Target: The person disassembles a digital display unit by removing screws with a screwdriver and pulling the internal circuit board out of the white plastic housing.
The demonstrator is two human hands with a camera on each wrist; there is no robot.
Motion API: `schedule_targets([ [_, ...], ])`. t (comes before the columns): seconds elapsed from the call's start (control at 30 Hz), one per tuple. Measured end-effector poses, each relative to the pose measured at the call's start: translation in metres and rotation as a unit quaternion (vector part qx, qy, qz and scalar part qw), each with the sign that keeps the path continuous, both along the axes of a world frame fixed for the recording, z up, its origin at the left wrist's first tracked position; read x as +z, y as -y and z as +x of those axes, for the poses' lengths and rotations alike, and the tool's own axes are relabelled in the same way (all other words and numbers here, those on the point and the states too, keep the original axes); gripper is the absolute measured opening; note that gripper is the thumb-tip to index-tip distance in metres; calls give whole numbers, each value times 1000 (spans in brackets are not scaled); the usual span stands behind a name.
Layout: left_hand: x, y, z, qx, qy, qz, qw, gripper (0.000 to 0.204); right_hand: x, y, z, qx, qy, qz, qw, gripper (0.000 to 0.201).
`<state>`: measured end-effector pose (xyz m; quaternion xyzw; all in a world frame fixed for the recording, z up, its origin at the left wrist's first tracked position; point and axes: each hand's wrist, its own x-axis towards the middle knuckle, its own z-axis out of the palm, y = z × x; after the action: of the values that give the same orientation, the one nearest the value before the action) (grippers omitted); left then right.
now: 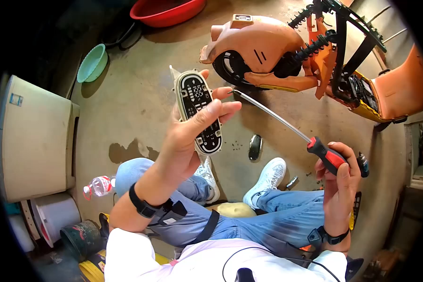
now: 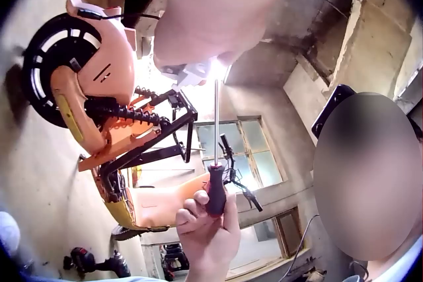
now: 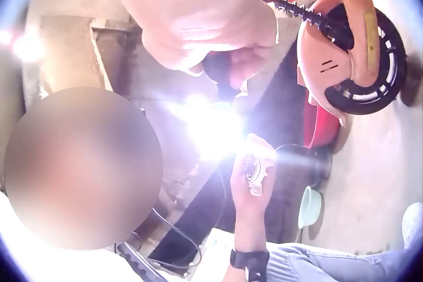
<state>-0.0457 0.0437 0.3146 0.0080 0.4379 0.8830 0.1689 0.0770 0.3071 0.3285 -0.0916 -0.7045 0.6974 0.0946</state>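
My left hand point(image 1: 176, 138) grips an oval instrument panel point(image 1: 191, 113) by its edges, raised above my legs. The panel has a pale rim and a black face with display markings turned up towards the head camera. In my right hand point(image 1: 339, 185) is a screwdriver point(image 1: 325, 154) with a red and black handle, its long metal shaft slanting towards the panel. The tip lies right by the left fingertips, beside the panel's edge. In the right wrist view the panel point(image 3: 251, 171) shows from behind, near bright glare; the left wrist view shows the screwdriver point(image 2: 216, 186) upright.
A partly stripped orange scooter point(image 1: 268, 51) lies ahead. On the floor are a black oval part point(image 1: 254, 147), small scattered screws and a plastic bottle point(image 1: 99, 186). A red basin point(image 1: 167, 16), a green basin point(image 1: 93, 64) and a large pale cabinet point(image 1: 35, 136) stand around.
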Motion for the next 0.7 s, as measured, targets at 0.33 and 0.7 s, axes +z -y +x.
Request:
schedule_targets([
  [0.33,-24,-9,-26,14,53,-7,998,73,-26,-9,-23,23,32,-24,999,58],
  [0.7,-30,-9,-39,21,75,-30,997,72,-31,-10,-37,43,51,-6,998,56],
])
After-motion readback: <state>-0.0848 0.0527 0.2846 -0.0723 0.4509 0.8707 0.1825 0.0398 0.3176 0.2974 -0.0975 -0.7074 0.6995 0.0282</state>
